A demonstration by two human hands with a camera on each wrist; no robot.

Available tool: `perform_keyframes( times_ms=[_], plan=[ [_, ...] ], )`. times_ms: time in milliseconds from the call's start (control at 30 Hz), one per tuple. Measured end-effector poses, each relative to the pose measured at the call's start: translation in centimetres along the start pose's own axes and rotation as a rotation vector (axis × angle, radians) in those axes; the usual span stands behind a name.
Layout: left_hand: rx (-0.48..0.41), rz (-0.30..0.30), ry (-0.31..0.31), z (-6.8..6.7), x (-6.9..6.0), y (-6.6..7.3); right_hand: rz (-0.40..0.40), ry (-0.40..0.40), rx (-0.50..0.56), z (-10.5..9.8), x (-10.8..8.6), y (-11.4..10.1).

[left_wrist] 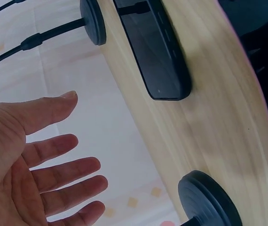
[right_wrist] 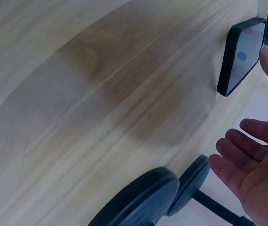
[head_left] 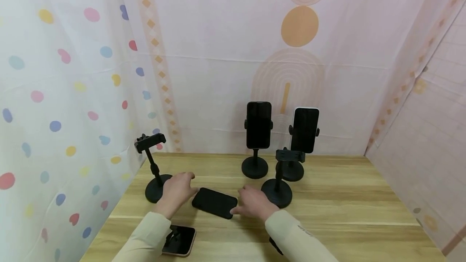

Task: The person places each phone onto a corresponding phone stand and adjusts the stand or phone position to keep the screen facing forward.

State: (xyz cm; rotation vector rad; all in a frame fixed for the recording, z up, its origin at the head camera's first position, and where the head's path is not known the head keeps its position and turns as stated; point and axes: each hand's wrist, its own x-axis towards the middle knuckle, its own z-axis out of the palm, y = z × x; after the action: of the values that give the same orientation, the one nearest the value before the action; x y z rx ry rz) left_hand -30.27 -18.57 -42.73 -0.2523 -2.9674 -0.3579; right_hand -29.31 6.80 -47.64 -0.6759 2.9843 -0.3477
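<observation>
- The black phone (head_left: 214, 203) lies flat on the wooden table (head_left: 338, 221), just below centre in the head view.
- The left hand (head_left: 177, 193), near its left end, has loose, parted fingers and grasps nothing.
- The right hand (head_left: 253, 203), at its right end, is relaxed, ungrasping; whether the thumb touches is unclear.
- A pink-edged phone (head_left: 183, 242) lies at lower left.
</observation>
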Motion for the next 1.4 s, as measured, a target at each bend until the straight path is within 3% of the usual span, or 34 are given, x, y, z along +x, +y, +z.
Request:
perform_keyframes(
  times_ms=[167,633,1033,1400],
  plan=[
    [0.000,-0.001,-0.004,0.0,-0.2,-0.4,-0.018,0.001,-0.005,0.3,1.0,-0.8],
    [0.000,-0.021,-0.019,0.4,-0.5,-1.2,0.027,0.011,-0.022,2.4,2.4,-2.0],
    [-0.002,-0.011,-0.010,0.9,-0.8,-1.0,0.013,0.033,-0.022,3.9,3.2,-2.5],
    [0.001,-0.018,-0.029,1.1,-1.1,-0.7,0.023,0.029,0.025,3.9,2.9,-3.5]
  ],
)
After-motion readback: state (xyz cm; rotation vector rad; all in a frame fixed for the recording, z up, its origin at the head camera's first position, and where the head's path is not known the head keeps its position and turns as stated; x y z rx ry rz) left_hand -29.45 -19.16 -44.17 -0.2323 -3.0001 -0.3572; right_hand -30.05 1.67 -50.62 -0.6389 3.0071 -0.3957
